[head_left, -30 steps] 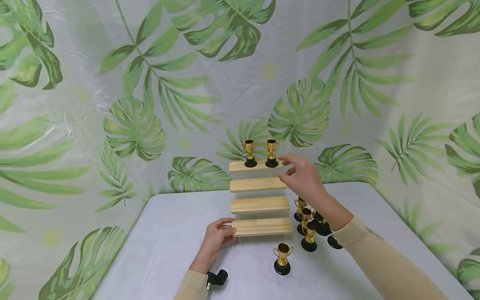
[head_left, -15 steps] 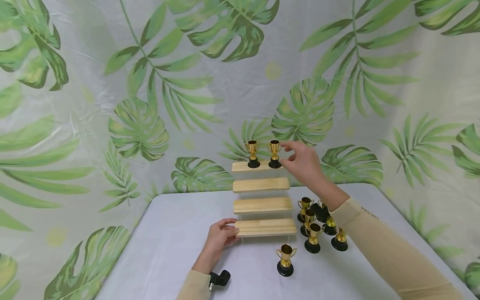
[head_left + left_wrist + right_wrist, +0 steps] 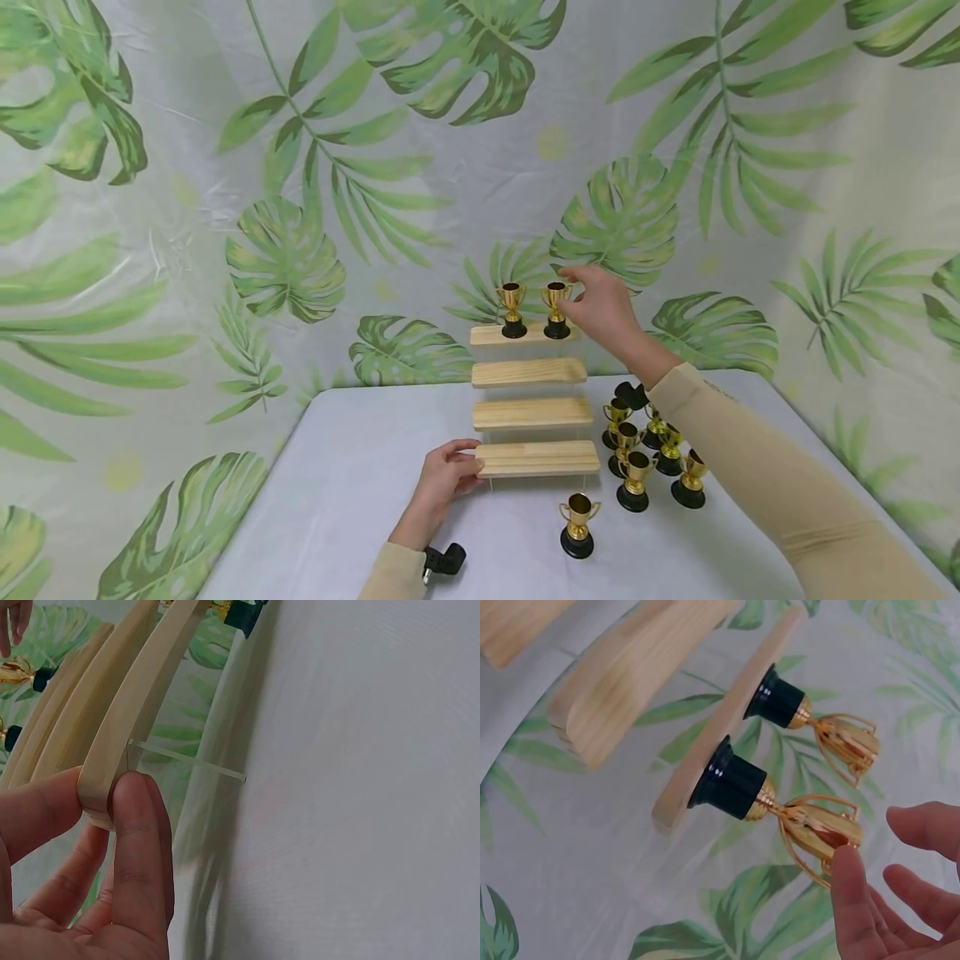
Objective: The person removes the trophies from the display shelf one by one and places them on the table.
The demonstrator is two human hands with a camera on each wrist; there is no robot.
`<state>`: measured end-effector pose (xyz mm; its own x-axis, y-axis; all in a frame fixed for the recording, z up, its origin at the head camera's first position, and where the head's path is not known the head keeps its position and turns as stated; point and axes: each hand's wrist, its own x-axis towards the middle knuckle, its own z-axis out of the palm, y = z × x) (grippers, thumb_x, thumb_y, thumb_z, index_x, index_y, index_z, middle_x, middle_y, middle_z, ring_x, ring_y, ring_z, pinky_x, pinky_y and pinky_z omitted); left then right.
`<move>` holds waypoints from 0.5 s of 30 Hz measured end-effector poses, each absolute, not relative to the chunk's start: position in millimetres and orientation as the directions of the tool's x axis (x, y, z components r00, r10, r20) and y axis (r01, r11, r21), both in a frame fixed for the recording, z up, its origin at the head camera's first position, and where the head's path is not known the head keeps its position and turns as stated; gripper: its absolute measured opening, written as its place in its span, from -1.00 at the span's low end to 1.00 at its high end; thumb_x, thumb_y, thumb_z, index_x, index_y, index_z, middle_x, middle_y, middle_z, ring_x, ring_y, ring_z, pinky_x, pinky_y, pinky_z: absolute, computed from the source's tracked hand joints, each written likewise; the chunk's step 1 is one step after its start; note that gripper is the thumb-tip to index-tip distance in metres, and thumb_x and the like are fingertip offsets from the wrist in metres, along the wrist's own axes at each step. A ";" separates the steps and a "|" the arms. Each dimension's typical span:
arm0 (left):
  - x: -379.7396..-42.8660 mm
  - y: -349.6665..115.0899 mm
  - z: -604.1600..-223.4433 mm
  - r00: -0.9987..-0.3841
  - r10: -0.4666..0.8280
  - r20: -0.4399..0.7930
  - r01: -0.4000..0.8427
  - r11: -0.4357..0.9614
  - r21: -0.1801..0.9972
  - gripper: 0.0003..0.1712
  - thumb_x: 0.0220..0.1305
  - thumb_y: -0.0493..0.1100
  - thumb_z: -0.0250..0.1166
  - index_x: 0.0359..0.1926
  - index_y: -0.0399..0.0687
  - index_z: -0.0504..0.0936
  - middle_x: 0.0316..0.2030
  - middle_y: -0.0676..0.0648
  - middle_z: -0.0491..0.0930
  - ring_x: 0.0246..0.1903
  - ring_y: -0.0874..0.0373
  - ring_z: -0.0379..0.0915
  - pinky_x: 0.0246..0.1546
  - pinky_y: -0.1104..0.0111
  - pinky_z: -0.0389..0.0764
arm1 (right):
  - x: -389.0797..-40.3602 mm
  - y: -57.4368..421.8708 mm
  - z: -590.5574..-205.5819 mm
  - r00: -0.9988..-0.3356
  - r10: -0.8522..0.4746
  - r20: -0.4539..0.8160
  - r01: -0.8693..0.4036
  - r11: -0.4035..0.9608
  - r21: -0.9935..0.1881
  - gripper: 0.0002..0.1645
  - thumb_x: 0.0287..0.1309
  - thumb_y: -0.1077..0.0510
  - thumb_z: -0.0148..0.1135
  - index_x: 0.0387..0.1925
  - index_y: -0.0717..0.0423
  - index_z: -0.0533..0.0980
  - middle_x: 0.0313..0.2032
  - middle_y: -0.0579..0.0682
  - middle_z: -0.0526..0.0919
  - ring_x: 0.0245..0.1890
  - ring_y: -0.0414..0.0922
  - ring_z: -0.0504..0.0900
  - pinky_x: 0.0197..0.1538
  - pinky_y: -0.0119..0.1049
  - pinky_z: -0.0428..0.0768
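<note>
A four-step display stand with pale wooden boards (image 3: 534,412) stands on the white table. My left hand (image 3: 441,482) pinches the left end of its lowest board (image 3: 120,727) between thumb and fingers. Two small gold trophy cups on black bases stand upright on the top board, a left one (image 3: 513,310) and a right one (image 3: 557,315). Beside the right trophy's cup is my right hand (image 3: 603,307), its thumb and fingers spread apart. In the right wrist view one fingertip (image 3: 847,866) overlaps that trophy's handle; I cannot tell whether it touches.
A single trophy (image 3: 577,527) stands in front of the stand. Several more trophies (image 3: 634,483) are grouped to the right, under the right forearm. A black device (image 3: 447,558) sits at the left wrist. A leaf-patterned sheet (image 3: 420,208) hangs behind the table (image 3: 337,483).
My right hand has risen from beside the right trophy's base to the level of its cup. The left hand keeps its hold on the lowest board. The head view has shifted slightly.
</note>
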<state>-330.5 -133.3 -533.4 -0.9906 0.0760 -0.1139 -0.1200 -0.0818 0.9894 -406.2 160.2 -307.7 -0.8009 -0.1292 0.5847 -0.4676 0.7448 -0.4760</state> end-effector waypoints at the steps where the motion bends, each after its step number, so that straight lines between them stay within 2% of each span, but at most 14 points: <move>1: -330.0 -132.8 -533.2 -0.990 0.078 -0.116 -0.123 -0.083 0.989 -0.48 0.16 -0.35 0.44 0.16 -0.32 0.58 -0.27 -0.14 0.63 -0.33 0.06 0.65 -0.29 0.25 0.73 | -408.4 160.3 -307.5 -0.804 -0.133 0.580 -0.466 0.747 -0.474 -0.41 0.21 0.13 0.40 0.28 0.07 0.52 0.11 0.16 0.59 -0.36 -0.05 0.67 -0.31 -0.08 0.66; 6: -329.1 -131.3 -532.7 -0.989 0.080 -0.125 -0.132 -0.088 0.987 -0.49 0.16 -0.36 0.44 0.15 -0.31 0.59 -0.27 -0.15 0.62 -0.34 0.08 0.64 -0.29 0.27 0.73 | -418.7 160.2 -306.3 -0.818 -0.140 0.558 -0.447 0.766 -0.462 -0.41 0.21 0.13 0.40 0.28 0.09 0.51 0.12 0.20 0.59 -0.48 -0.03 0.62 -0.37 -0.07 0.60; 12: -329.6 -132.9 -531.9 -0.990 0.073 -0.124 -0.130 -0.089 0.987 -0.51 0.15 -0.36 0.44 0.14 -0.30 0.60 -0.27 -0.16 0.63 -0.33 0.07 0.64 -0.29 0.28 0.72 | -431.8 156.1 -307.4 -0.840 -0.121 0.529 -0.410 0.780 -0.473 -0.37 0.21 0.09 0.41 0.30 0.10 0.49 0.13 0.19 0.60 -0.49 0.01 0.59 -0.37 -0.05 0.54; 15: -329.6 -133.6 -530.9 -0.990 0.073 -0.122 -0.128 -0.086 0.988 -0.51 0.15 -0.36 0.44 0.13 -0.29 0.60 -0.27 -0.16 0.62 -0.33 0.07 0.64 -0.28 0.27 0.73 | -437.1 152.8 -309.1 -0.849 -0.107 0.517 -0.398 0.773 -0.493 -0.36 0.21 0.10 0.41 0.31 0.11 0.48 0.14 0.19 0.60 -0.58 0.00 0.55 -0.40 -0.08 0.54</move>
